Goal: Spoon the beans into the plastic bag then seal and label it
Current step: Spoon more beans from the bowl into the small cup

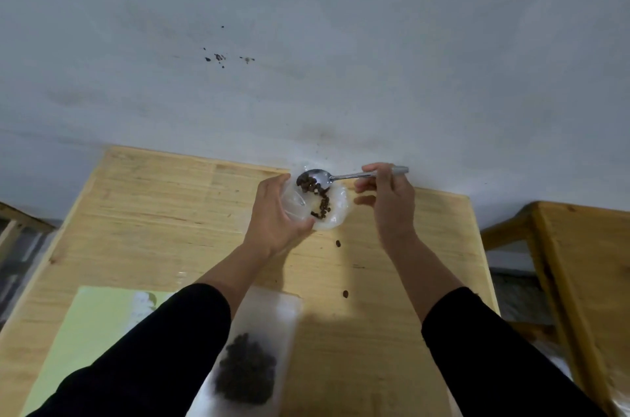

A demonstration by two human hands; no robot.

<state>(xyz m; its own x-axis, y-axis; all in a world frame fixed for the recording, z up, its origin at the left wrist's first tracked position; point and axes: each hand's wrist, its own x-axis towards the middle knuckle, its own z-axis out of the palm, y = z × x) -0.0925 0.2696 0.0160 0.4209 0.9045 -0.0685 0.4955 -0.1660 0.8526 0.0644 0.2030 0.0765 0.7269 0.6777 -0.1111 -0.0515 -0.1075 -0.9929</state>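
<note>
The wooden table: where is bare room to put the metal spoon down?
Bare wood lies left of the left hand, above the pale green sheet. Another patch lies on the wooden table between the forearms, bordered by two stray dark beans. Crowded: around the clear plastic bowl, and the clear plastic bag of beans.

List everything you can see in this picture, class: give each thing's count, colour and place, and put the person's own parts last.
container: one, clear plastic, far table edge
spoon: one, silver, loaded, over the container
beans: dark brown, in spoon and container
loose beans: two, on the table
plastic bag: one, clear, beans inside, near edge
sheet: one, pale green, near left
table: one, light wood
left hand: holds the container
right hand: grips the spoon handle
</note>
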